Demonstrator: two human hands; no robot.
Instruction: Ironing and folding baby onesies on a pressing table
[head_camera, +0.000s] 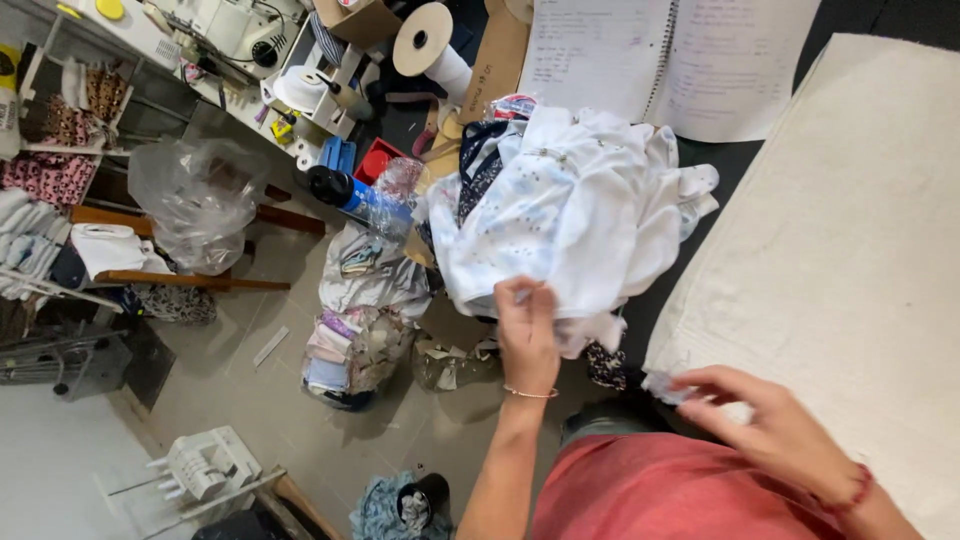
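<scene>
Two bare hands work: left hand (527, 335) pinches the white printed fabric pile (560, 210) at twelve o'clock, right hand (770, 420) pinches a small white scrap (665, 388); tugging could topple the pile.

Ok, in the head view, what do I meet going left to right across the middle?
Crumpled clear plastic bag → blue plastic bottle → pile of white printed fabric gripped by the left hand → cream felt sheet, right hand at its edge.
</scene>
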